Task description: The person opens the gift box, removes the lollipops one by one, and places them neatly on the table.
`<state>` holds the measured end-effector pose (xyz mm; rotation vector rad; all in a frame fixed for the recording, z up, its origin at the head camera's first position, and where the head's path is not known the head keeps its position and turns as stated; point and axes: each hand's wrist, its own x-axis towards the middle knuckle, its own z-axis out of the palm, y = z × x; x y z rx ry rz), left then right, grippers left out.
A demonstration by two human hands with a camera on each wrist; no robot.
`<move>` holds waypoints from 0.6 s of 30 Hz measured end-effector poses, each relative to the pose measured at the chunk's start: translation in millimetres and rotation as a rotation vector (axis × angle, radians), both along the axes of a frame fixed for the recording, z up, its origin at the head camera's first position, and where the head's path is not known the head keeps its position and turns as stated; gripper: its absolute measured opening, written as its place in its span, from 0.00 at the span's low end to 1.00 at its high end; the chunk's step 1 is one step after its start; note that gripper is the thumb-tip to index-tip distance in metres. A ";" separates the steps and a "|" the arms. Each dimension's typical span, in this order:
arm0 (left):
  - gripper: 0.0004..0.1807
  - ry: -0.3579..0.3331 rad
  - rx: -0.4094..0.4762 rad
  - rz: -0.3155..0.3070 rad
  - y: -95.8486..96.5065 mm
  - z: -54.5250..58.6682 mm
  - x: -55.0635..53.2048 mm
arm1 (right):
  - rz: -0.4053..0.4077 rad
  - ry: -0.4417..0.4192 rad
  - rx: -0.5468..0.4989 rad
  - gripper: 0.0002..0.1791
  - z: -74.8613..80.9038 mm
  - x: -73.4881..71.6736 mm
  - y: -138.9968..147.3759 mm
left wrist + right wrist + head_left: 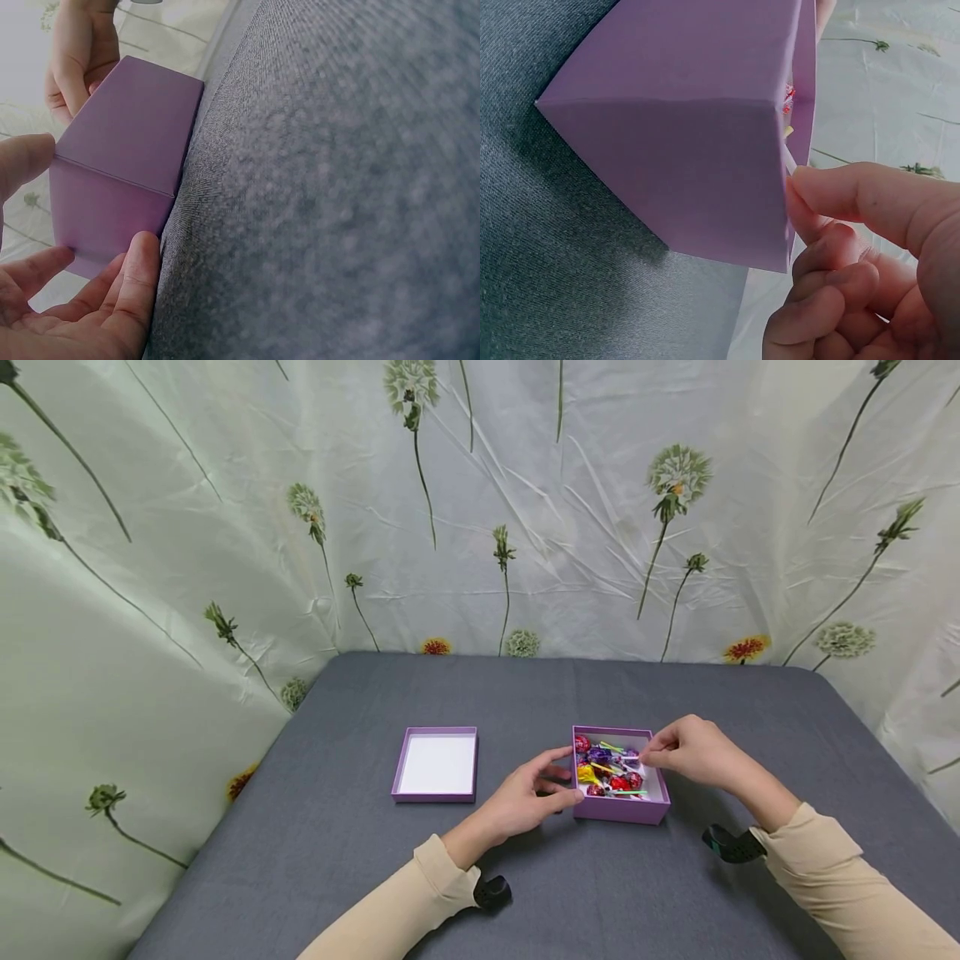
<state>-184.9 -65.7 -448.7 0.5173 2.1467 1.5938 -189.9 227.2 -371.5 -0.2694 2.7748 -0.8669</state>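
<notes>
Left hand [525, 795], spread, touches smooth purple box [621, 811]; right hand [697, 752] pinches slim white stick [790, 159] near glossy lollipops [620, 783].

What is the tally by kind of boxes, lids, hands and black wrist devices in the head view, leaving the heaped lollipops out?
Purple box: 1
Purple lid: 1
Hands, left hand and right hand: 2
Black wrist devices: 2
Total: 6, without the lollipops, which overlap too much to count.
</notes>
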 end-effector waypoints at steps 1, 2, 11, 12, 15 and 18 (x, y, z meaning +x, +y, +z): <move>0.36 0.001 0.000 -0.001 0.0 0.0 -0.1 | -0.004 0.000 0.002 0.11 0.5 0.2 0.3; 0.36 0.002 0.001 -0.002 0.1 -0.1 -0.2 | -0.009 0.000 0.003 0.11 1.0 0.4 0.3; 0.36 0.003 0.009 -0.007 1.1 -1.4 -1.6 | -0.027 0.022 -0.001 0.13 3.9 3.9 3.1; 0.36 0.004 0.008 -0.006 1.1 -1.5 -1.6 | -0.026 0.029 -0.004 0.13 4.0 4.3 3.5; 0.36 0.008 0.005 -0.002 0.4 -2.0 -1.3 | -0.030 0.034 -0.014 0.12 4.4 5.0 4.5; 0.36 0.009 0.002 0.000 -0.1 -2.3 -0.9 | -0.038 0.039 -0.017 0.13 4.4 5.6 6.9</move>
